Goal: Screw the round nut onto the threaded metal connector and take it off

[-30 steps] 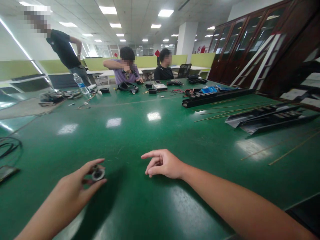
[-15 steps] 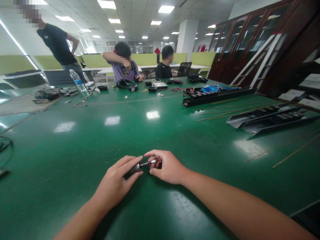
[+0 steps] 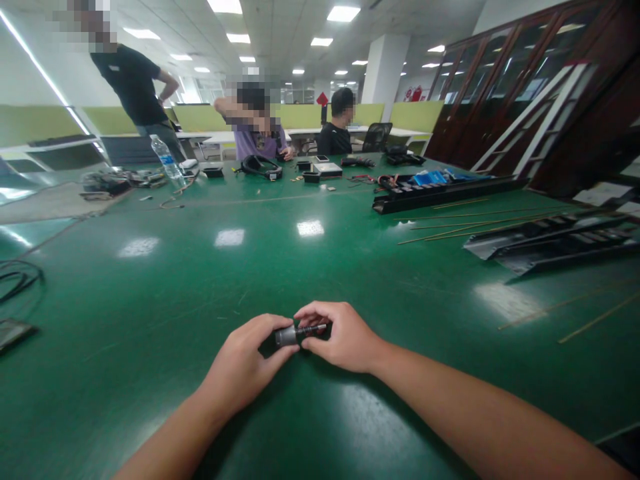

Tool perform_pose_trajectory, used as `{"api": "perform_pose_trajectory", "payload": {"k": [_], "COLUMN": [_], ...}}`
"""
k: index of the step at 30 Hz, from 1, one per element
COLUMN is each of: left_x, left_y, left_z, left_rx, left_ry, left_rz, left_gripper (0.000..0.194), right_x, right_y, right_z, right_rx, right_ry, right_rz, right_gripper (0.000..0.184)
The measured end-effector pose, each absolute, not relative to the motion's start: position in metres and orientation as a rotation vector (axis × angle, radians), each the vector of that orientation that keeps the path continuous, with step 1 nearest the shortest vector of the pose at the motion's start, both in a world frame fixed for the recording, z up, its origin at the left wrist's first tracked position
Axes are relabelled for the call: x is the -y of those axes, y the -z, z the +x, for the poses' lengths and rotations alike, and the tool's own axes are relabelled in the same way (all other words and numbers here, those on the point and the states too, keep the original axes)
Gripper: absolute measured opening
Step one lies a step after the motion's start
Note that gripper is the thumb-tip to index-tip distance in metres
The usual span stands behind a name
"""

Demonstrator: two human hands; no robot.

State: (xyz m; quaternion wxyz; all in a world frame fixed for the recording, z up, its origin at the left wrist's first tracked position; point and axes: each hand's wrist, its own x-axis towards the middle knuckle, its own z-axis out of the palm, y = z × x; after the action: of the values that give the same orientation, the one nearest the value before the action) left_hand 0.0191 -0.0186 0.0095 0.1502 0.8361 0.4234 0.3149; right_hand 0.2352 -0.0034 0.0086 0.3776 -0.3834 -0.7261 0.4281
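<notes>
A small dark metal cylinder with a thin ridged shaft [image 3: 286, 336], motor-like in look, is held just above the green table [image 3: 200, 287]. My left hand [image 3: 245, 363] is closed on its cylindrical body, thumb below and fingers above. From the right, my right hand [image 3: 345, 337] curls round the shaft end, with its thumb and index fingertip close against the front of the body. The shaft and its pale tip point right, into the right palm. Some of my right fingers are hidden behind the part.
Black metal channels [image 3: 560, 243] and thin rods [image 3: 450, 227] lie at the right. At the far side are a water bottle [image 3: 167, 160], small black trays [image 3: 311, 177] and a headset-like item [image 3: 260, 168]. Cables [image 3: 20, 277] lie left. Several people are beyond.
The metal part has turned, showing more of its cylindrical body, and my left fingers have shifted back along it. My right fingertips have come up to the body. The camera view has shifted slightly.
</notes>
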Motion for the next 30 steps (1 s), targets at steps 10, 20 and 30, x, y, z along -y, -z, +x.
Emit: {"api": "perform_pose_trajectory", "payload": {"k": [10, 20, 30], "left_x": [0.0205, 0.0191, 0.0192], "left_y": [-0.0128, -0.0098, -0.0088], "left_z": [0.0209, 0.0193, 0.0195], "left_rx": [-1.209, -1.195, -1.173], "left_ry": [-0.93, -0.942, -0.97], "left_rz": [2.38, 2.417, 2.432], "left_gripper": [0.027, 0.028, 0.027], "right_x": [0.0045, 0.0043, 0.0033], "right_y": [-0.0109, -0.0092, -0.0113], "right_z": [0.2352, 0.2364, 0.2361], "right_rx": [1.882, 1.919, 1.897], "right_ry": [-1.04, -0.976, -1.004], "right_rz": [-0.988, -1.026, -1.076], "right_gripper": [0.028, 0.014, 0.012]}}
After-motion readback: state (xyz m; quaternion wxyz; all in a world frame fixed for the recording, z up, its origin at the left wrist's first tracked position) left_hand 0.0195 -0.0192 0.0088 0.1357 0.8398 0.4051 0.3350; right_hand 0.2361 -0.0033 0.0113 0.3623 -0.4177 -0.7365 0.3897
